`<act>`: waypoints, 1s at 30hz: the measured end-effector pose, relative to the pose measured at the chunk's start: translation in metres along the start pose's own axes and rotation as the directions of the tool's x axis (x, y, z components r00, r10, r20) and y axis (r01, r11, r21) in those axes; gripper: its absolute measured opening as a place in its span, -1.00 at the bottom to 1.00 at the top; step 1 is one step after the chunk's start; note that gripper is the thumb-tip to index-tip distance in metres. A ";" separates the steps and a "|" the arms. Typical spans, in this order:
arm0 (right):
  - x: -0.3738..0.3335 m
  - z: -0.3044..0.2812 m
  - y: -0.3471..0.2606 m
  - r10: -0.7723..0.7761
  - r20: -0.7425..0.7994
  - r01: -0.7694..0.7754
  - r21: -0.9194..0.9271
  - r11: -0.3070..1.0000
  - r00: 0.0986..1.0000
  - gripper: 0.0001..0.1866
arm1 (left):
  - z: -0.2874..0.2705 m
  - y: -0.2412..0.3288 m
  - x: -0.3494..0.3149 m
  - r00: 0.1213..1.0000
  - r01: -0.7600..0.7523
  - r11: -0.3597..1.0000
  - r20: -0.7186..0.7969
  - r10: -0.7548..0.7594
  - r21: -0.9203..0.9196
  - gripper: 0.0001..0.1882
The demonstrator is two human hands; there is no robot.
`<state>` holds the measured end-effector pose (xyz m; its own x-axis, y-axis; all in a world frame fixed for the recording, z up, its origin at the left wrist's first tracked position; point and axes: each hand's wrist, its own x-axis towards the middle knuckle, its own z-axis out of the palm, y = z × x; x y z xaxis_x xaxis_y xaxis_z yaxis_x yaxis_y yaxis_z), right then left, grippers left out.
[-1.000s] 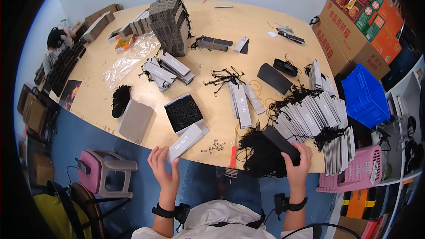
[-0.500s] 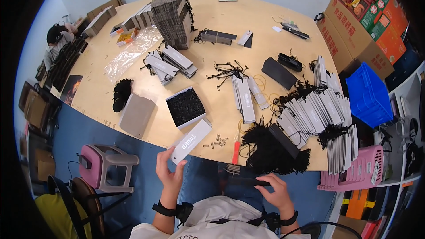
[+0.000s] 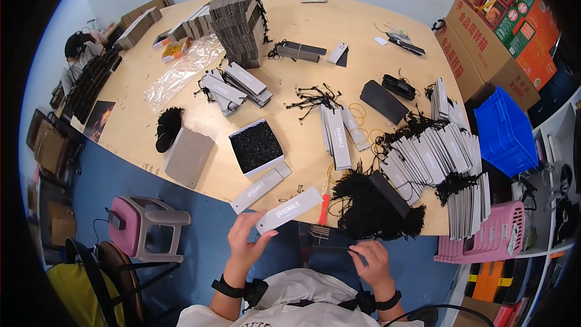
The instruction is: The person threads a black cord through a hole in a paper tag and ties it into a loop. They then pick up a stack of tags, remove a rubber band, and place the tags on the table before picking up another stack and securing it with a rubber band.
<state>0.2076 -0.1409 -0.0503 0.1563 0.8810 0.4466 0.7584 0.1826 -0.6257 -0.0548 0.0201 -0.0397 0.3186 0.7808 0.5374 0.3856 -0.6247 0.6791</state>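
My left hand [image 3: 249, 237] pinches the near end of a long grey hang tag [image 3: 293, 209] with pale print, held over the table's front edge. Just behind it, other grey hang tags [image 3: 260, 189] lie at the edge with a punched hole at one end. My right hand [image 3: 373, 260] is closed at the fingertips on a thin dark card [image 3: 330, 251], seen nearly edge-on above my lap. Beyond the tags stands an open white box [image 3: 257, 148] full of small black pieces. A few small metal clips lie partly hidden behind the held tag.
On the right are a heap of black strings [image 3: 378, 218] and rows of strung grey tags [image 3: 430, 157]. A red-handled tool [image 3: 324, 209] lies at the front edge. Tall tag stacks [image 3: 237, 30] rise at the back. A pink stool [image 3: 133, 224] stands left; a blue crate [image 3: 505, 130] is right.
My left hand has moved right and slightly nearer, with one grey tag lifted apart from those on the table. The dark card in my right hand has turned more edge-on.
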 end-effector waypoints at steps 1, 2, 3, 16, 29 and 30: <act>-0.001 0.001 0.001 0.000 -0.001 0.000 0.001 1.000 1.000 -0.71 | 0.001 0.000 0.000 1.000 -0.001 1.000 0.000 0.001 0.001 -0.45; -0.003 0.003 0.002 0.000 -0.015 0.000 0.002 1.000 1.000 -0.71 | 0.001 -0.001 0.000 1.000 -0.004 1.000 0.006 0.004 -0.007 -0.46; -0.004 0.004 0.003 0.001 -0.029 -0.001 0.003 1.000 1.000 -0.71 | 0.002 -0.001 0.000 1.000 -0.006 1.000 0.011 0.006 -0.015 -0.47; -0.004 0.011 0.003 0.126 -0.060 -0.124 0.041 0.991 0.990 -0.79 | 0.006 -0.003 -0.007 0.996 0.088 0.972 0.026 -0.085 -0.216 -0.64; -0.011 0.029 0.013 0.192 0.082 -0.192 -0.010 0.981 0.978 -0.89 | -0.002 0.010 0.000 0.884 0.364 0.846 0.431 -0.182 -0.389 -0.74; -0.010 0.030 0.013 0.188 0.093 -0.186 -0.029 0.982 0.978 -0.89 | -0.001 0.011 0.000 0.837 0.388 0.855 0.520 -0.171 -0.344 -0.78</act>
<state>0.1970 -0.1346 -0.0820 0.2361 0.9365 0.2594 0.7339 0.0032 -0.6793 -0.0517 0.0131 -0.0314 0.6512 0.7553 0.0736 0.1556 -0.2278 0.9612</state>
